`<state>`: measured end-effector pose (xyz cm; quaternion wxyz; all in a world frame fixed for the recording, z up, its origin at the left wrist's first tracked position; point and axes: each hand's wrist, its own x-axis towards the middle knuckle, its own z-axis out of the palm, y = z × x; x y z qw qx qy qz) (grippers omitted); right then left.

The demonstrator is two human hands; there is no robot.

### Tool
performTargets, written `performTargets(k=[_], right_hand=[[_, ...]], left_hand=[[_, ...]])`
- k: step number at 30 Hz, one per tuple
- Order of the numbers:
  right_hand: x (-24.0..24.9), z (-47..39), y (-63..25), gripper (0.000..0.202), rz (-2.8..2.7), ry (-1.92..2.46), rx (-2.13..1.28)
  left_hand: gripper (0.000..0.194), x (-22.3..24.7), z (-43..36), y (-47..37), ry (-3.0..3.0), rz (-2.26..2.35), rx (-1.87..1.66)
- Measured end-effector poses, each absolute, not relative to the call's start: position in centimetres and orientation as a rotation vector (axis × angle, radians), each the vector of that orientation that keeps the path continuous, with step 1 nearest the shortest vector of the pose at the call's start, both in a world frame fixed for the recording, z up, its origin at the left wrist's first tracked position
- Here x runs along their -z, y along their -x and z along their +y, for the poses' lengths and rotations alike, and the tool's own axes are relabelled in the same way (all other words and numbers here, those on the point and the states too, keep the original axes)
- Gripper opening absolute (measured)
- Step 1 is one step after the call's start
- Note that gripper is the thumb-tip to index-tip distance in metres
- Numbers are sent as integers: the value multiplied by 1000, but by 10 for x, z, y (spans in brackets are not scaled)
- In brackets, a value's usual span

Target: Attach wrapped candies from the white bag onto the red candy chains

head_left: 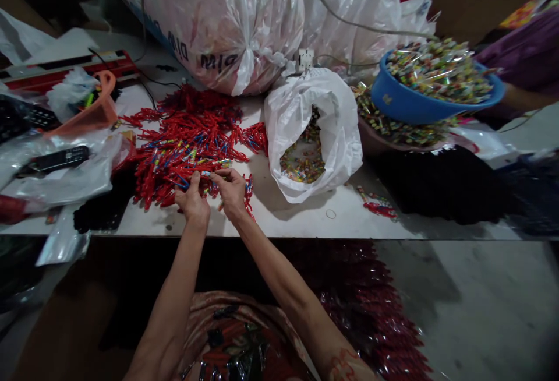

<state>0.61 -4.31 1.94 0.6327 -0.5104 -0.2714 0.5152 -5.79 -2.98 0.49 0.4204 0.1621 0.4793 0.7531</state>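
Note:
My left hand (pixel 193 203) and my right hand (pixel 232 192) meet over the near edge of a heap of small red plastic pieces (pixel 183 127). Between their fingertips is a small piece with a pale printed wrap (pixel 205 174), pinched from both sides; its exact kind is too small to tell. Several blue bits and colourful wraps show among the red pieces. Right of my hands stands a white plastic bag (pixel 336 136), its mouth rolled open, with small multicoloured wrapped pieces (pixel 305 168) inside.
A blue basin (pixel 414 107) heaped with wrapped pieces stands at the right, near another person's arm (pixel 524 98). Large stuffed plastic bags (pixel 209 20) line the back. Left are an orange basket (pixel 82 116) and a black handset (pixel 61 158). The table's front edge runs below my hands.

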Motion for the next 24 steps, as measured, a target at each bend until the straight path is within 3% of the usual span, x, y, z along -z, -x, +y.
performTargets(k=[5, 14, 24], right_hand=[[-16, -41, -20, 32, -443, 1032, -1563], [-15, -45, -39, 30, -447, 968, -1713], [-20, -54, -19, 25, -530, 1076, -1263]], left_hand=[[22, -8, -40, 61, -250, 1149, -1733], [23, -12, -43, 56, -202, 1135, -1623], [36, -11, -41, 49, -451, 1144, -1832]])
